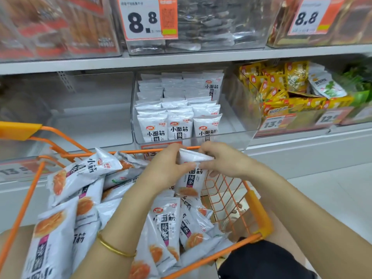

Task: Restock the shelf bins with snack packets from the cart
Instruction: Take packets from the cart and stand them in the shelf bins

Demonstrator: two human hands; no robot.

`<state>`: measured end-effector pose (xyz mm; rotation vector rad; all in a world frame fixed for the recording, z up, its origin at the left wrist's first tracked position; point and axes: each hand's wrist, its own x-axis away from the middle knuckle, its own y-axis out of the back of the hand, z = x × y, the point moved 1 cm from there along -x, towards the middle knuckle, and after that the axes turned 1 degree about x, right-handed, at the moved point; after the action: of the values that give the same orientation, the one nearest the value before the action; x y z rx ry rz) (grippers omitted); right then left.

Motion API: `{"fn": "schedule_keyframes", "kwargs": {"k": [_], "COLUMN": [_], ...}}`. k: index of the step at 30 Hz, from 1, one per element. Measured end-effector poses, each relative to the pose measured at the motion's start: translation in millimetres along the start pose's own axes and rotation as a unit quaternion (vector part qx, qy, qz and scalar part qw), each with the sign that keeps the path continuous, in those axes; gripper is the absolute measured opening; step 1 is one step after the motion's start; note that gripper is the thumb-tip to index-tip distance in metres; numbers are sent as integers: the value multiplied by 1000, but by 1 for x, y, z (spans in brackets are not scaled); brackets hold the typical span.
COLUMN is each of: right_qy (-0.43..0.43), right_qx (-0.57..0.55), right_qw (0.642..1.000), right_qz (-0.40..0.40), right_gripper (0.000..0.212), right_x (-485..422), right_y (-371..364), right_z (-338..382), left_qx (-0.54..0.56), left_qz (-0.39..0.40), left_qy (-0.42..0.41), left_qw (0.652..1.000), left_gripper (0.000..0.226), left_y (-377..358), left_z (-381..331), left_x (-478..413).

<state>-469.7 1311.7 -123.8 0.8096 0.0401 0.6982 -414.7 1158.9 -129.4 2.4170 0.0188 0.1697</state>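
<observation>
I had both hands on one white foil snack packet (pixel 190 184) with black lettering, raised just above the orange wire cart (pixel 259 214) and just in front of the clear plastic shelf bin (pixel 237 117). The left hand (pixel 167 168) pinched the packet's top edge between thumb and curled fingers. The right hand (pixel 223 162) had its fingers curled onto the same edge from the other side. So both were clamped on the packet and no finger was spread.

Gripped by its top seal, the packet hung upright with its printed face towards me. I judged this was meant to match the upright white packets (pixel 179 127) in the bin, which stood in rows with faces forward. Those rows filled the bin's left and middle. Bare floor showed along its right wall, and I took that for the next slot.

The loose heap of packets (pixel 165 228) lay in the cart in no order, so I reckoned each one needed squaring with two hands first. The cart's front rail stood close to the shelf, which made for a short reach. The yellow packets (pixel 281 87) sat in the next bin to the right, well apart.
</observation>
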Motion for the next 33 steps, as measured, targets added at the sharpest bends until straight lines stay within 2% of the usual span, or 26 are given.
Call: {"fn": "schedule_keyframes", "kwargs": {"k": [2,5,7,9,11,13,16,19,22,24,29,33], "right_qy": [-3,-23,-36,-33,-30,-41,-68,-122,-160,-179,-178,-193], "right_qx": [-96,-250,-249,-228,-255,-256,-134,66,155,133,-29,-44], "right_qw": [995,964,963,969,957,942,936,931,922,922,932,927], "right_qz": [-28,-86,-93,-94,-133,-213,-317,-338,-315,-318,-315,-318], "right_gripper": [11,13,25,25,22,19,23,32,37,36,30,29], "right_x": [8,18,22,23,19,8,-20,-55,-95,-125,-186,-209], "right_y": [16,32,37,42,55,76,108,121,115,111,107,102], "right_z": [1,1,-2,-5,-7,-12,-25,-32,-36,-46,-82,-96], "left_qx": [93,213,225,230,232,194,13,-149,-240,-267,-308,-307], "left_qz": [-2,-47,-89,-112,-121,-144,-188,-173,-133,-113,-101,-91], "left_qy": [-3,-8,-23,-36,-47,-55,-90,-100,-89,-75,-78,-76], "left_qw": [996,976,970,966,964,969,978,968,957,954,943,944], "left_gripper": [18,12,15,16,20,27,34,38,45,48,51,51], "left_y": [-1,2,4,4,2,1,3,2,-1,-4,-8,-11], "left_z": [-11,-34,-49,-63,-74,-79,-73,-66,-61,-57,-49,-45], "left_x": [-2,-13,-27,-41,-56,-66,-82,-97,-110,-117,-127,-129]}}
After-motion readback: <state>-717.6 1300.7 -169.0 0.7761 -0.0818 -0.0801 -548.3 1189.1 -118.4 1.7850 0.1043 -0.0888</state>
